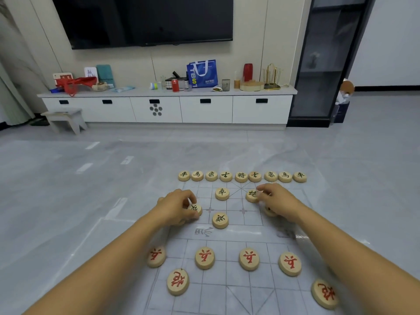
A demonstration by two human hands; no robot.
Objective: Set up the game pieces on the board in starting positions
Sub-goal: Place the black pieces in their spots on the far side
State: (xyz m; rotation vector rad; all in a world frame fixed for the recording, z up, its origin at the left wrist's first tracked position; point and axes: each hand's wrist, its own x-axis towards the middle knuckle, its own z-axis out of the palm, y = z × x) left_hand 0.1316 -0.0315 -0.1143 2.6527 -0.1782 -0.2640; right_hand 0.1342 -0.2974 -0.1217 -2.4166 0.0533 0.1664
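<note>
Floor board (236,289): far back row (242,176) standing complete; your left hand (176,206) and right hand (278,201) fingers are each pinching a black piece toward 12 o'clock; soldiers unfinished.

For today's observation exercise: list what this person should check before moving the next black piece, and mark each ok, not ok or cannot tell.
1. Far row of nine black pieces complete: ok.
2. Left hand has hold of a black piece: ok.
3. Right hand touching piece: ok; gripped or not: cannot tell.
4. Piece under right hand identified: cannot tell, mostly hidden.
5. Middle black pieces all on their points: not ok.
6. Four red pieces in near row evenly spread: ok.
</note>
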